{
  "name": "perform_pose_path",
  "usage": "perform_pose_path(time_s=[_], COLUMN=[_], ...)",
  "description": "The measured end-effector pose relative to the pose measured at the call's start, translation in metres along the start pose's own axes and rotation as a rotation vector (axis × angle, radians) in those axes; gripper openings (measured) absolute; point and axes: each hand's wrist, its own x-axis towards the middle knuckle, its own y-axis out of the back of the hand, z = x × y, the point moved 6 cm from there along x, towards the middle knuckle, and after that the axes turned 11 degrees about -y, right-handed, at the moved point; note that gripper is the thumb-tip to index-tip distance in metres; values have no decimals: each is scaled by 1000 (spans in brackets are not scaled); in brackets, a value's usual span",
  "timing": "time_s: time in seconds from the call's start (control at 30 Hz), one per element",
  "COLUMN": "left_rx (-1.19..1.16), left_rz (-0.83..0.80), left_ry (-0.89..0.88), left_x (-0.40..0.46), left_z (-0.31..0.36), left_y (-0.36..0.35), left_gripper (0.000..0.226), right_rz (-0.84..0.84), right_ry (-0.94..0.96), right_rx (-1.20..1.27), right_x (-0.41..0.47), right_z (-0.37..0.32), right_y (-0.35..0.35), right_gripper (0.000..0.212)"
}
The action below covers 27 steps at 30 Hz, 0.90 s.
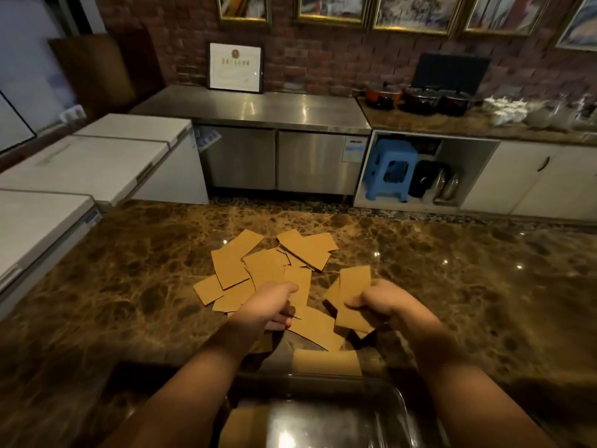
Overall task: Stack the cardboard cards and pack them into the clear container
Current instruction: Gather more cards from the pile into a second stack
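Cards (258, 270) scattered loose on the marble counter (452, 286) | right hand (384, 302) pinching a card | left hand (271, 305) fingers curled on another card | clear container (323, 412) at near edge, one card inside

Brown marble counter (452, 286), nearest. Across the aisle: steel worktop (258, 108) carrying a framed certificate (235, 67) at its back edge against the brick wall (323, 59). White chest freezers (97, 150) along the left. Blue stool (389, 169) in an open cabinet bay. Pots (420, 98) on the far right counter.
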Motion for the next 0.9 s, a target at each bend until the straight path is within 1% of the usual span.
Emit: perform_pose_path(time_s=[0.07,0.13,0.2,0.23,0.3,0.33,0.43,0.47,0.53,0.63,0.7,0.77,0.8,0.83,0.87,0.9], left_rx=[-51,-184,-332,-420,-643,-741,-956,-977,-935,-876,-801,-728,-723,-735,-741,-748], left_rz=[31,60,38,11,-47,-70,-82,-81,-55,-23,-28,-11,17,49,58,17], left_ry=[-20,-86,-197,-245,-263,-272,-334,-368,-430,-510,-580,-612,-579,-504,-418,-339], left_x=[-6,-13,-21,-27,-42,-47,-57,-59,-64,-69,-71,-71,-71,-69,-66,-63], left_z=[9,23,43,53,70,77,88,91,97,100,102,104,105,103,101,99], left_y=[3,0,-11,-19,-35,-41,-38,-34,-26,-17,-14,-15,-15,-14,-13,-13], left_gripper=[22,23,27,27,24,24,26,26,25,27,30,26,29,36,47,61], right_rz=[-8,-113,-241,-297,-390,-410,-341,-318,-293,-250,-256,-275,-263,-229,-159,-62], right_ry=[74,144,202,238,330,379,530,570,620,644,653,700,737,781,869,1020], right_rx=[169,426,584,617,627,607,551,552,557,569,541,483,485,503,500,441], right_x=[-5,-12,-24,-32,-50,-59,-81,-86,-94,-98,-100,-103,-105,-108,-113,-122], right_z=[1,-2,-11,-17,-31,-37,-52,-55,-61,-65,-66,-66,-67,-67,-68,-70], right_y=[20,27,22,17,4,-2,-4,-1,5,14,17,16,17,20,27,34], right_gripper=[21,33,41,42,42,41,38,36,35,32,32,34,33,32,29,26])
